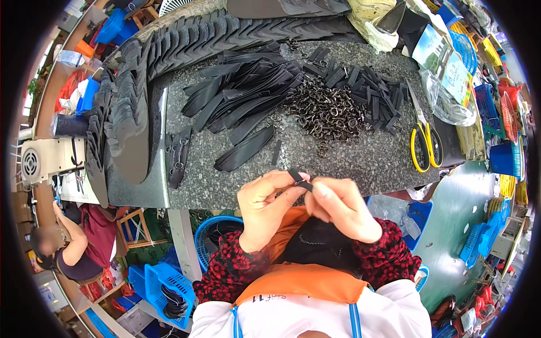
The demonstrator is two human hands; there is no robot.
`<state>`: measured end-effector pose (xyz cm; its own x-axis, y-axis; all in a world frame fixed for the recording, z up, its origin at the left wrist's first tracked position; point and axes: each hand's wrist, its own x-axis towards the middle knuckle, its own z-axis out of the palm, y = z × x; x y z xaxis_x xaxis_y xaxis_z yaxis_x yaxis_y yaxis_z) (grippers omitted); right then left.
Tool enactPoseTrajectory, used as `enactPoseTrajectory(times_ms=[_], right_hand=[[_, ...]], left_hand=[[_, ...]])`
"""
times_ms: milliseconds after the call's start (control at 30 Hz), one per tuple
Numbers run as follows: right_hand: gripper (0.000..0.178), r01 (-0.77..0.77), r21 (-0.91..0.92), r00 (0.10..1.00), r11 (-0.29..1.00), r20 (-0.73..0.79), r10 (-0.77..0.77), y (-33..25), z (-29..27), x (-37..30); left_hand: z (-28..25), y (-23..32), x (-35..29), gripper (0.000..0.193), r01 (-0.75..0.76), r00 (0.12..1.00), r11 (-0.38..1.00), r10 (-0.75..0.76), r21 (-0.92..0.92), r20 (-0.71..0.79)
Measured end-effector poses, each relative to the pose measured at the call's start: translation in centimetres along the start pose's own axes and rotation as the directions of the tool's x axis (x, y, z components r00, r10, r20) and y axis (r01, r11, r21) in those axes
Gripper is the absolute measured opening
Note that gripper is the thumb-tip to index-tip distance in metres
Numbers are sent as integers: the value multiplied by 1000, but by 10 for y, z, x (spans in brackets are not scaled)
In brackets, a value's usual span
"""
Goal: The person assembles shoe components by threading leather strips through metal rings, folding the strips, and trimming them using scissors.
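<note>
Close together at the table's near edge, both my hands are closed on a short black strip (295, 175). My left hand (264, 200) pinches it between thumb and fingers. My right hand (341, 204) grips its other end; a small metal piece may sit between the fingertips, too small to make out. Just beyond lies another short black strip (276, 152). A heap of dark metal clasps (332, 112) is farther off, with a pile of short black strips (378, 93) to its right. Long black pointed pieces (245, 87) lie heaped to the left.
Yellow-handled scissors (425, 138) lie at the right of the speckled stone tabletop (349, 166). Overlapping dark sole-shaped pieces (132, 135) line the left and far sides. Below the table stands a blue basket (202, 242). Another person (73, 248) sits at the far left beside a machine (48, 160).
</note>
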<state>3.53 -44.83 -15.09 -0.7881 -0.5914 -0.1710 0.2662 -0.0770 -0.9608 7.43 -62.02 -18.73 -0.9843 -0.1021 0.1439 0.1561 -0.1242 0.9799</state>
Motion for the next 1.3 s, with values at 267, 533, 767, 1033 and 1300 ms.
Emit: enactPoseTrajectory(times_ms=[267, 533, 767, 1033, 1300], right_hand=[[10, 209, -207, 961, 956, -138, -240, 8, -9, 13], [10, 293, -217, 936, 931, -134, -326, 9, -9, 14], [12, 305, -285, 936, 909, -84, -341, 3, -14, 11], [10, 278, -494, 917, 824, -120, -381, -5, -14, 8], [11, 273, -727, 841, 630, -137, -523, -3, -18, 4]], left_hand=[[4, 2, 1, 14, 357, 934, 740, -288, -570, 210], [1, 1, -1, 22, 335, 942, 827, -291, -451, 165], [-1, 0, -2, 18, 250, 963, 932, -210, -262, 171], [-8, 11, 16, 24, -255, 965, 832, 184, 493, 188], [-37, -14, 48, 23, -55, 977, 354, 212, 934, -23]])
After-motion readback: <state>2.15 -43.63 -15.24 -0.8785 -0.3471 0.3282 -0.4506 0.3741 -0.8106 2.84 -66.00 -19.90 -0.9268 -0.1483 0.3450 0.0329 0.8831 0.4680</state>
